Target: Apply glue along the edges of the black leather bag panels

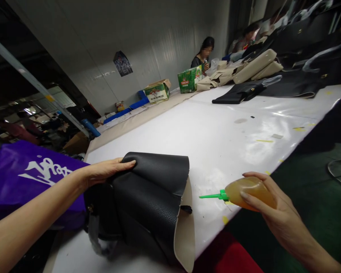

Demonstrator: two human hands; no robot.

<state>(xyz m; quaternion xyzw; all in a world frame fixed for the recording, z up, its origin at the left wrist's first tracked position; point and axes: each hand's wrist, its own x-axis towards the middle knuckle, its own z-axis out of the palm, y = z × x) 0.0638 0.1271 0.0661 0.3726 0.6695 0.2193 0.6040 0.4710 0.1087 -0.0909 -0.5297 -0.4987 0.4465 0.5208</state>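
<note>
My left hand [110, 169] grips the upper edge of a black leather bag [150, 193], thumb on top and fingers hidden behind it. The bag lies on its side on the white table [165, 132], its open end facing right and showing a pale lining [186, 231]. A plastic-wrapped handle [98, 235] hangs at its lower left. In my right hand [278, 204] is a squeeze bottle [250, 193] of amber liquid, held nearly level. Its green nozzle [211, 196] points left at the bag's opening, a short way apart from it.
A purple bag [31, 182] with white lettering stands at the left. Green cartons [187, 80] line the table's back edge near a seated person [201, 57]. Black bag pieces [235, 93] and beige pieces [255, 68] are heaped at the far right. Yellow tape scraps mark the right edge.
</note>
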